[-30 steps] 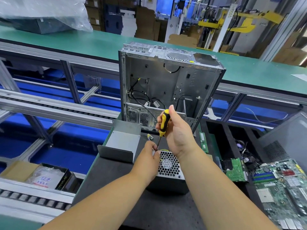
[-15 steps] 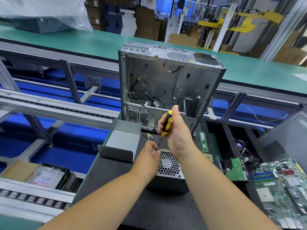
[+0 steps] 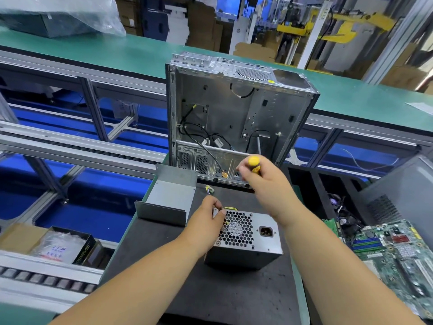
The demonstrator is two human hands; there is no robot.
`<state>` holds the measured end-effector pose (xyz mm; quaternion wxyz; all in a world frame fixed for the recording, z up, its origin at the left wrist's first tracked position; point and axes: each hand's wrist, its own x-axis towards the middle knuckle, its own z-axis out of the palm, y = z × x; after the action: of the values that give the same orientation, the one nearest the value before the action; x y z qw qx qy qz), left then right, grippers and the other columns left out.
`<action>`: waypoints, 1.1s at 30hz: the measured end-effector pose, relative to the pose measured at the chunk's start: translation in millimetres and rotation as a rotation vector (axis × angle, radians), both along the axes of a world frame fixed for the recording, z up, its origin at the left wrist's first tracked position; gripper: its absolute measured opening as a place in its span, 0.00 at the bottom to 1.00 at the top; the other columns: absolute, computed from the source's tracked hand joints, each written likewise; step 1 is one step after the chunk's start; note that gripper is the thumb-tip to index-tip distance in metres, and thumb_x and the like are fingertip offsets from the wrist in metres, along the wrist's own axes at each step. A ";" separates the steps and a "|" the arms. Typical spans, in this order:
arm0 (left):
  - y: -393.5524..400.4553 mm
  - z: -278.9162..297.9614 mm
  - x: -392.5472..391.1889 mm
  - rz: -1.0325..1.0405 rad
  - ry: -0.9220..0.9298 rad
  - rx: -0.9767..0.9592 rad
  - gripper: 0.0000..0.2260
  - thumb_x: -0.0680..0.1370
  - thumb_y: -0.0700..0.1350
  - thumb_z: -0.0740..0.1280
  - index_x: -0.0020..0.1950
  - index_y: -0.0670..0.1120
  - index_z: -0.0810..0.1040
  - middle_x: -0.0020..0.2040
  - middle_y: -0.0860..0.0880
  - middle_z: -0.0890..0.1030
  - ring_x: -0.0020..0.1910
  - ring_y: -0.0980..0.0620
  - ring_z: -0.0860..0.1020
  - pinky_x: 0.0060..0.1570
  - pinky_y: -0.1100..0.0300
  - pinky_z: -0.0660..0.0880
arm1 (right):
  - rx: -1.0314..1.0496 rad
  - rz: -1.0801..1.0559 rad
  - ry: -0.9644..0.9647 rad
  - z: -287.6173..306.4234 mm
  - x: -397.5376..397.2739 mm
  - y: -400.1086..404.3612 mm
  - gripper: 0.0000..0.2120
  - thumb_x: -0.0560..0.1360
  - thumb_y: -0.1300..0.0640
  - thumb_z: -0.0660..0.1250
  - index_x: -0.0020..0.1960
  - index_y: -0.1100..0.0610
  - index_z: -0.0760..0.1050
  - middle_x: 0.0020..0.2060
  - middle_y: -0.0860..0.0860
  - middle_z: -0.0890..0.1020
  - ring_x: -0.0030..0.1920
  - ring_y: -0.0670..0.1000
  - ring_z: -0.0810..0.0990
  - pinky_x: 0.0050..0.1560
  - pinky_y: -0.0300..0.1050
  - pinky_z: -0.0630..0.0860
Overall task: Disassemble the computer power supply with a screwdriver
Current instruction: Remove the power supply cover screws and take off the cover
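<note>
Looking down at the bench, I see the power supply (image 3: 246, 238) standing on the black mat (image 3: 164, 266) near the middle, its honeycomb fan grille and power socket facing me. My left hand (image 3: 206, 225) grips its upper left corner, thumb curled over the grille edge and the other fingers hidden behind the housing. A few yellow wires (image 3: 228, 208) show above that corner; where they run I cannot make out.

My right hand (image 3: 264, 181) is raised above and just beyond the unit, fingers wrapped round the yellow-and-black screwdriver (image 3: 254, 163). Only the butt of the handle shows; the shaft and tip are covered by the hand, so I cannot tell whether the tip touches anything.

Left of the unit, apart from it, lies a bent grey metal cover (image 3: 168, 198). Beyond it a small wire connector (image 3: 208, 190) lies on the mat. At the far edge stands the open computer case (image 3: 234, 113), with loose black cables inside; its bottom right corner is blocked by my right hand.

On the right, a motherboard (image 3: 393, 254) is cut off by the picture edge, and the dark bin (image 3: 339, 207) beside it holds parts too murky to identify. Lower left, a box with a plastic bag (image 3: 58, 247) sits by the rollers.
</note>
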<state>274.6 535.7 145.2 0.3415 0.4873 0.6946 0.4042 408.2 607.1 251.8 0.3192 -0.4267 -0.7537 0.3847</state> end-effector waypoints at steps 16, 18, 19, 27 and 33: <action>-4.6 -7.5 -12.2 -0.103 -0.161 0.010 0.15 0.76 0.49 0.69 0.51 0.58 0.62 0.43 0.49 0.74 0.37 0.53 0.69 0.41 0.55 0.70 | 0.184 0.132 -0.565 -54.2 -18.6 -8.5 0.08 0.72 0.49 0.74 0.45 0.51 0.78 0.44 0.46 0.76 0.45 0.48 0.74 0.46 0.45 0.73; -4.6 -6.3 -13.0 -0.107 -0.151 -0.005 0.15 0.76 0.51 0.69 0.53 0.57 0.62 0.45 0.47 0.75 0.38 0.53 0.69 0.42 0.54 0.71 | 0.208 0.144 -0.570 -53.0 -19.3 -9.0 0.08 0.72 0.51 0.75 0.44 0.52 0.78 0.43 0.46 0.75 0.45 0.48 0.74 0.46 0.45 0.73; -4.5 -5.5 -13.2 -0.107 -0.147 -0.014 0.15 0.76 0.51 0.69 0.53 0.56 0.63 0.46 0.46 0.76 0.39 0.53 0.70 0.43 0.53 0.72 | 0.219 0.150 -0.574 -52.2 -19.4 -8.9 0.08 0.72 0.52 0.75 0.44 0.52 0.77 0.43 0.46 0.75 0.45 0.49 0.74 0.46 0.45 0.73; -3.4 -0.3 -14.0 -0.112 -0.152 -0.055 0.15 0.77 0.49 0.70 0.56 0.52 0.65 0.53 0.43 0.78 0.44 0.53 0.74 0.50 0.49 0.77 | 0.245 0.174 -0.581 -48.5 -18.0 -10.0 0.05 0.72 0.57 0.74 0.46 0.50 0.79 0.43 0.46 0.75 0.46 0.50 0.75 0.46 0.45 0.74; 0.1 -2.1 -16.5 -0.098 -0.177 -0.082 0.12 0.76 0.50 0.71 0.53 0.55 0.69 0.50 0.45 0.79 0.41 0.54 0.75 0.45 0.56 0.73 | 0.258 0.163 -0.570 -46.3 -16.6 -6.3 0.10 0.71 0.62 0.71 0.48 0.50 0.81 0.45 0.46 0.79 0.47 0.50 0.75 0.43 0.44 0.72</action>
<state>258.1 535.8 143.0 0.4405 0.4689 0.6528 0.3999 391.6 600.8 205.5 0.1148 -0.4115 -0.8870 0.1754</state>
